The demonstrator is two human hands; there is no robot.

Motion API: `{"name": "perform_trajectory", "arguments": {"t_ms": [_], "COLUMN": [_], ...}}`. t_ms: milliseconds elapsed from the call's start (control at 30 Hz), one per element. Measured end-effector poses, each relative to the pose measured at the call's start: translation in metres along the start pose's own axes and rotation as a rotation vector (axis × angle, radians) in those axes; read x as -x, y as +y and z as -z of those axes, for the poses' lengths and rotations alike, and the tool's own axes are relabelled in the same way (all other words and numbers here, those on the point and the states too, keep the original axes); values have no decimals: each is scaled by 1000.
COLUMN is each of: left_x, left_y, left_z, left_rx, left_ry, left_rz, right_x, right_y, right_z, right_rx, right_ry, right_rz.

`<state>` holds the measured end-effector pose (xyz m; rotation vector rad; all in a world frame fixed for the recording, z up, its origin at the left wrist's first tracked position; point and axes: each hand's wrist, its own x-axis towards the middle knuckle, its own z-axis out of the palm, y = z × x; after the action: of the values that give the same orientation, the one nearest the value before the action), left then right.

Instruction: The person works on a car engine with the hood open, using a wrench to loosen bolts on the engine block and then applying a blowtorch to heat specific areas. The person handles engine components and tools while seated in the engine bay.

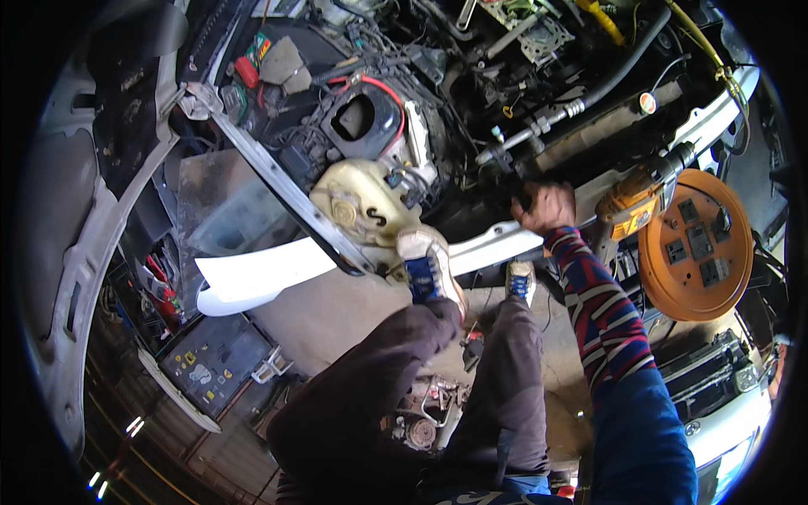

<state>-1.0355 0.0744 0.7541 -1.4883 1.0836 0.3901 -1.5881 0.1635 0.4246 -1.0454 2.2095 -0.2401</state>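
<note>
Right of the yellowed tank (364, 198) runs the white crossmember (497, 245); over it, the right hand (547, 208) curls its fingers, gripping or not, I can't tell. Better brace it, clear of the drill (629, 207).

The floor (324, 328) is pale beige — small bright lights (134, 426) shine at lower left.

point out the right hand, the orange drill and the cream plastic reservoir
right hand (550, 208): head view, on the middle of the hand
orange drill (629, 207): head view, on its orange body
cream plastic reservoir (364, 184): head view, on its face, above the dark mark
</note>
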Motion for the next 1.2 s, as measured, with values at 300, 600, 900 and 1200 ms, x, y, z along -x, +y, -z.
{"name": "perform_trajectory", "arguments": {"t_ms": [300, 600, 900, 1200], "left_x": [26, 45, 33, 93], "left_y": [56, 89, 139, 449], "left_z": [15, 29, 108, 375], "left_rx": [267, 416, 490, 494], "left_ry": [61, 94, 149, 575], "left_rz": [2, -28, -32, -1067], "right_x": [-1, -4, -3, -4], "right_y": [5, 6, 13, 17], "right_z": [4, 8, -7, -5], "right_rx": [-123, -165, -258, -363], "right_ry": [3, -38, 193, 170], "right_rz": [-19, -57, -25, -47]}}
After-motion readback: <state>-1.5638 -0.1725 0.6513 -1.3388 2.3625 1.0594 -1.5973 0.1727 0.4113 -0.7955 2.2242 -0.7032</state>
